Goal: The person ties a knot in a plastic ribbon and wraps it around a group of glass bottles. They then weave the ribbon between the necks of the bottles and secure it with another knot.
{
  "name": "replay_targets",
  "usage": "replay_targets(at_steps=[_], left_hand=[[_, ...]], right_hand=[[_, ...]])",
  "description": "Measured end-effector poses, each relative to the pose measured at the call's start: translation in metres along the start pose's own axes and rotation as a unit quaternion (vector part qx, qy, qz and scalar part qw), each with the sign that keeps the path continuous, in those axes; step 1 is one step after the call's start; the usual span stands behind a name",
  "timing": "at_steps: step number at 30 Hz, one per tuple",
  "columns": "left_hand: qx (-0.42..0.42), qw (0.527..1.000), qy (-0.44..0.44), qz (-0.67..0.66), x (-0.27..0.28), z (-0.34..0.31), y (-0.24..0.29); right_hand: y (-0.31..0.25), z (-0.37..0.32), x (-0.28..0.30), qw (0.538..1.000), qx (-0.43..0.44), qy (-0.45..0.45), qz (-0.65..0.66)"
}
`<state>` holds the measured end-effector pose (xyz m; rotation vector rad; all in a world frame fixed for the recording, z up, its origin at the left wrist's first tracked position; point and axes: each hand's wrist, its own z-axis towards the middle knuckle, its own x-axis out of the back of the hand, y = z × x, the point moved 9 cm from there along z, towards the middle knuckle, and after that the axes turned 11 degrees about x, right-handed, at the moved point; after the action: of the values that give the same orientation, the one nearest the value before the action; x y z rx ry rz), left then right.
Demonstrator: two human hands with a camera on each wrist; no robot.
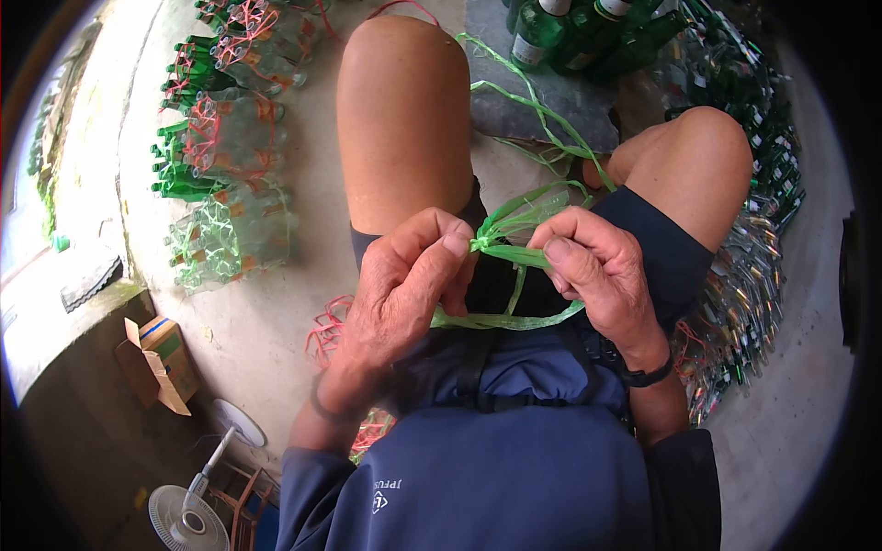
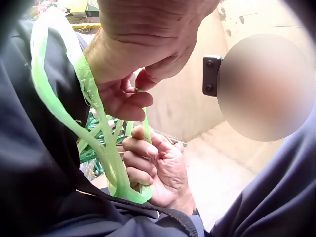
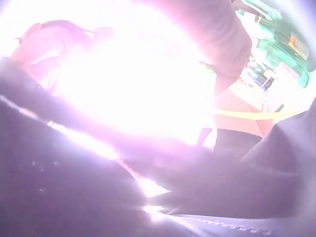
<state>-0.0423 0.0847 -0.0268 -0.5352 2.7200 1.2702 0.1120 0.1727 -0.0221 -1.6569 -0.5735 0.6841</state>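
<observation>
In the head view, green plastic twine (image 1: 528, 257) is gathered into a knot between my hands, above my lap. My left hand (image 1: 400, 280) pinches it right at the knot with thumb and forefinger. A short way to the right, my right hand (image 1: 602, 271) grips a strand between thumb and curled fingers. A loop of the twine hangs below both hands. The left wrist view shows the left hand (image 2: 148, 44) above, the right hand (image 2: 165, 170) curled below, and the twine (image 2: 106, 153) looping down beside them. Glare washes out most of the right wrist view.
Green bottles (image 1: 570, 41) stand on a dark board (image 1: 501, 119) ahead. Bundles of tied bottles (image 1: 230, 138) line the left floor, and a big heap of bottles (image 1: 763, 239) lies at right. A cardboard box (image 1: 165, 363) and a fan (image 1: 188, 519) are at lower left.
</observation>
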Motion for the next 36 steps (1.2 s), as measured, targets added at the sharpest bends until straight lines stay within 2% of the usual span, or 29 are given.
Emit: replay_targets(at_steps=[6, 8, 12, 14, 15, 17, 27, 36], left_hand=[[-0.016, 1.0, 0.001, -0.022, -0.001, 0.001, 0.001], [-0.021, 0.999, -0.006, -0.029, -0.001, 0.001, 0.0], [-0.028, 0.999, -0.017, -0.027, -0.003, -0.001, -0.002], [-0.026, 0.999, -0.015, -0.018, -0.006, -0.002, -0.002], [-0.024, 1.0, -0.011, -0.009, -0.007, -0.003, -0.002], [-0.04, 0.999, -0.022, -0.002, -0.009, -0.003, -0.002], [-0.026, 0.999, -0.044, 0.006, -0.018, -0.002, -0.005], [-0.024, 0.999, -0.033, 0.014, -0.017, -0.003, -0.004]], right_hand=[[-0.002, -0.003, -0.002, 1.0, -0.01, -0.017, -0.014], [0.004, -0.007, -0.006, 0.996, -0.079, -0.026, 0.025], [0.007, -0.005, -0.009, 0.998, -0.061, -0.01, 0.012], [0.0, 0.0, -0.006, 1.0, -0.005, 0.017, -0.008], [0.004, 0.001, -0.005, 1.0, -0.005, 0.017, -0.008], [0.008, 0.006, -0.002, 0.998, 0.012, 0.025, 0.053], [0.011, 0.009, 0.002, 0.995, -0.017, 0.052, 0.083], [0.011, 0.006, 0.005, 0.994, -0.009, 0.064, 0.084]])
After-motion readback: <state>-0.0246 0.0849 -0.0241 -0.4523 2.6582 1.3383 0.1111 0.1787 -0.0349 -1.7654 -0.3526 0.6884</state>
